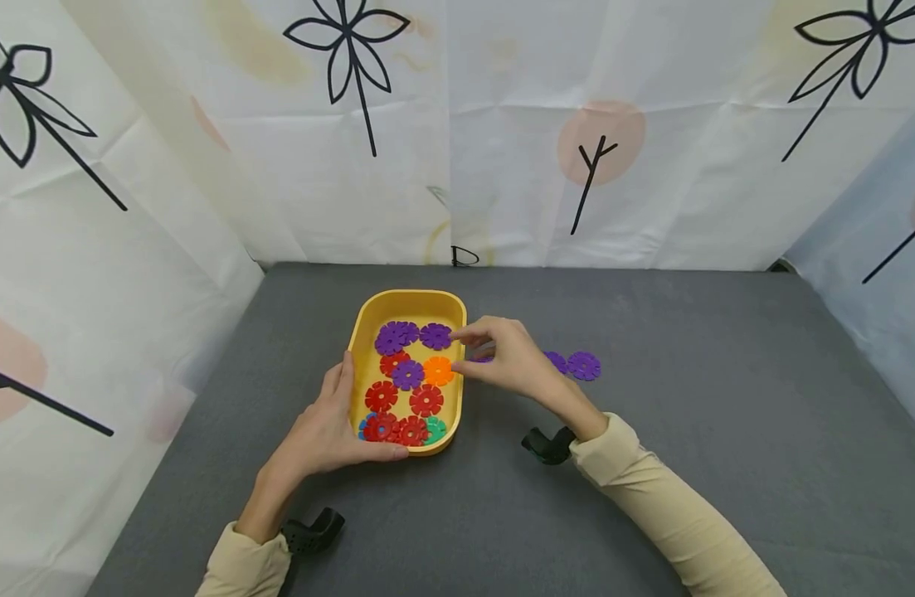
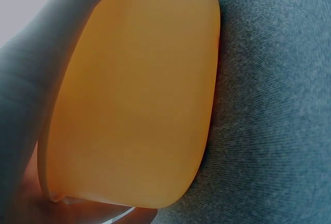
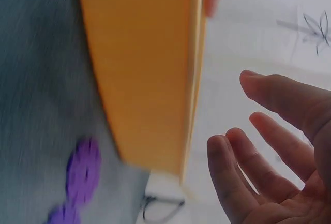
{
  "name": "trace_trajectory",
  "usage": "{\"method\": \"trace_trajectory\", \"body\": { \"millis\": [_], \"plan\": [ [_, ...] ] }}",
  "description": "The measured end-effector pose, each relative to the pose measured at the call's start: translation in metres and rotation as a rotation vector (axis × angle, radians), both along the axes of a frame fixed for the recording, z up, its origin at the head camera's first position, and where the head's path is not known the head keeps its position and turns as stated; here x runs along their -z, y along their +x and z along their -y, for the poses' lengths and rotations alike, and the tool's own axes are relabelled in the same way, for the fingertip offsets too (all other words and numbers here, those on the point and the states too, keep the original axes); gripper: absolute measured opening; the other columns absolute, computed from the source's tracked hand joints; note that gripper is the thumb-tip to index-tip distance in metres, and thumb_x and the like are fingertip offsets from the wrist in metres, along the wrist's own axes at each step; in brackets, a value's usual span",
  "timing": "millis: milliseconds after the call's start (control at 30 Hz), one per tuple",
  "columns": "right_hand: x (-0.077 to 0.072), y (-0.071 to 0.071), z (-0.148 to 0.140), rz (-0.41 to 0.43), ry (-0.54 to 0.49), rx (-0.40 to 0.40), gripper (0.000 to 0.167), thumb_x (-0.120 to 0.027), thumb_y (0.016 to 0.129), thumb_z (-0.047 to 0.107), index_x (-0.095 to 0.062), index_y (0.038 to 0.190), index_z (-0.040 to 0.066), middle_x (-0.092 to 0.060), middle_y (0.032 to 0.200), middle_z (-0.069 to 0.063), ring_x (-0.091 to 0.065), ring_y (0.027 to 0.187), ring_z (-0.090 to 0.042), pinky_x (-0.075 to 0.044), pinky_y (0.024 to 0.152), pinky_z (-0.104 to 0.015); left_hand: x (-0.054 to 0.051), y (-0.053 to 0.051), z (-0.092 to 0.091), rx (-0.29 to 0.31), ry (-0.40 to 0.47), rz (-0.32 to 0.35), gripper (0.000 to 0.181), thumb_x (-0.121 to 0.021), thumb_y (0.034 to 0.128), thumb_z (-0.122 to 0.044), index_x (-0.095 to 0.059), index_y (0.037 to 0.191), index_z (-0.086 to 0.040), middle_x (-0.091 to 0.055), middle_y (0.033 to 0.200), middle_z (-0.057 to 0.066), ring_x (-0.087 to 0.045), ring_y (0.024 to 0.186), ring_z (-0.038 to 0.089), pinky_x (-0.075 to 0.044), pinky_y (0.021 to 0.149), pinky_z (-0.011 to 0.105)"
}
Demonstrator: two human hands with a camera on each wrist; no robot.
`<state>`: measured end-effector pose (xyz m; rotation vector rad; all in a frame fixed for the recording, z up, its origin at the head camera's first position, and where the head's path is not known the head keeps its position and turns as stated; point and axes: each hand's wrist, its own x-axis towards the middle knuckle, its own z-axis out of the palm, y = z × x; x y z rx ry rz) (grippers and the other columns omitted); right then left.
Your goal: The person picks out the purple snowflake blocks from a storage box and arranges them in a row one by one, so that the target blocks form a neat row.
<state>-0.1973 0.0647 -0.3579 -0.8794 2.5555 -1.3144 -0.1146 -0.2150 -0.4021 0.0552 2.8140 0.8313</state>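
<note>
A yellow tray (image 1: 412,303) holds purple, red, orange, green and blue flower-shaped discs. The left hand (image 1: 324,431) grips its left side and near corner, thumb along the front edge; in the left wrist view the thumb (image 2: 31,74) lies against the tray's wall (image 2: 134,89). Over the tray's right rim hovers the right hand (image 1: 513,358), thumb and fingers apart, near an orange disc (image 1: 438,371) and a purple disc (image 1: 435,336). In the right wrist view the right hand (image 3: 279,157) has nothing between its fingers, beside the tray's wall (image 3: 139,69).
Purple discs (image 1: 584,366) lie on the grey table (image 1: 688,398) right of the tray, partly behind the right hand; the right wrist view also shows a purple disc (image 3: 84,172). Patterned white cloth (image 1: 502,191) hangs behind and at the sides. Dark camera mounts (image 1: 315,531) stick out at both wrists.
</note>
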Motion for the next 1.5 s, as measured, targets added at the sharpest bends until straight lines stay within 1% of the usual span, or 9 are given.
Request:
{"method": "trace_trajectory", "body": {
  "millis": [233, 400, 500, 600, 667, 867, 1100, 1233, 1500],
  "plan": [
    [0.009, 0.001, 0.043, 0.013, 0.076, -0.122, 0.041, -0.08, 0.088, 0.014, -0.071, 0.126, 0.0, -0.072, 0.124, -0.017, -0.068, 0.114, -0.033, -0.058, 0.098, -0.045, 0.001, 0.0, 0.001, 0.018, 0.004, -0.033, 0.148, -0.084, 0.0661, -0.069, 0.01, 0.164, -0.011, -0.016, 0.165, 0.018, -0.056, 0.121, 0.04, -0.058, 0.093, 0.054],
    [0.014, -0.001, 0.065, 0.039, 0.105, -0.165, 0.04, -0.081, 0.087, 0.012, -0.071, 0.124, -0.001, -0.073, 0.123, -0.019, -0.068, 0.113, -0.035, -0.058, 0.098, -0.048, 0.003, 0.001, 0.001, 0.02, 0.0, -0.051, 0.147, -0.086, 0.0656, -0.067, 0.008, 0.164, -0.011, -0.017, 0.165, 0.017, -0.059, 0.118, 0.037, -0.059, 0.09, 0.052],
    [0.018, -0.004, 0.075, 0.047, 0.137, -0.156, 0.042, -0.082, 0.086, 0.012, -0.071, 0.125, -0.001, -0.074, 0.121, -0.017, -0.068, 0.108, -0.033, -0.06, 0.091, -0.039, 0.003, 0.001, 0.001, 0.02, -0.001, -0.05, 0.148, -0.086, 0.0654, -0.067, 0.008, 0.164, -0.011, -0.017, 0.165, 0.018, -0.059, 0.117, 0.037, -0.059, 0.09, 0.052],
    [0.022, -0.008, 0.082, 0.063, 0.17, -0.135, 0.043, -0.083, 0.086, 0.013, -0.071, 0.126, 0.001, -0.075, 0.119, -0.015, -0.067, 0.1, -0.031, -0.058, 0.082, -0.03, 0.002, 0.001, 0.001, 0.023, -0.005, -0.049, 0.148, -0.085, 0.0659, -0.068, 0.009, 0.164, -0.01, -0.017, 0.165, 0.018, -0.059, 0.116, 0.036, -0.059, 0.089, 0.051],
    [0.025, -0.01, 0.086, 0.077, 0.194, -0.118, 0.043, -0.083, 0.086, 0.013, -0.072, 0.126, 0.002, -0.075, 0.12, -0.013, -0.066, 0.101, -0.029, -0.057, 0.082, -0.028, 0.002, 0.0, 0.001, 0.028, -0.006, -0.051, 0.148, -0.085, 0.0664, -0.068, 0.009, 0.164, -0.01, -0.017, 0.165, 0.019, -0.06, 0.114, 0.036, -0.06, 0.088, 0.05],
    [0.032, -0.015, 0.094, 0.065, 0.266, -0.103, 0.04, -0.082, 0.087, 0.014, -0.073, 0.125, 0.003, -0.075, 0.123, -0.01, -0.066, 0.116, -0.025, -0.058, 0.098, -0.032, 0.002, 0.001, 0.001, 0.028, -0.006, -0.051, 0.147, -0.085, 0.0673, -0.068, 0.01, 0.164, -0.01, -0.017, 0.165, 0.02, -0.06, 0.114, 0.035, -0.059, 0.089, 0.05],
    [0.04, -0.013, 0.099, -0.034, 0.429, -0.102, 0.036, -0.079, 0.091, 0.017, -0.074, 0.124, 0.007, -0.073, 0.118, -0.007, -0.065, 0.111, -0.021, -0.054, 0.103, -0.033, 0.004, 0.001, -0.001, 0.023, 0.002, -0.053, 0.146, -0.084, 0.0666, -0.068, 0.008, 0.165, -0.011, -0.018, 0.164, 0.017, -0.059, 0.117, 0.035, -0.059, 0.092, 0.051],
    [0.04, -0.01, 0.1, -0.054, 0.449, -0.093, 0.036, -0.079, 0.09, 0.017, -0.074, 0.124, 0.008, -0.072, 0.117, -0.007, -0.064, 0.11, -0.021, -0.054, 0.104, -0.033, 0.003, 0.0, 0.0, 0.021, -0.007, -0.051, 0.147, -0.083, 0.0661, -0.07, 0.008, 0.164, -0.01, -0.017, 0.164, 0.018, -0.059, 0.117, 0.036, -0.059, 0.092, 0.052],
    [0.039, -0.008, 0.1, -0.046, 0.46, -0.069, 0.041, -0.082, 0.088, 0.02, -0.073, 0.126, 0.007, -0.07, 0.119, -0.008, -0.06, 0.11, -0.021, -0.053, 0.102, -0.033, 0.001, 0.0, 0.0, 0.022, -0.006, -0.053, 0.147, -0.084, 0.0659, -0.07, 0.007, 0.164, -0.01, -0.018, 0.164, 0.018, -0.059, 0.116, 0.036, -0.059, 0.091, 0.051]
  ]
}}
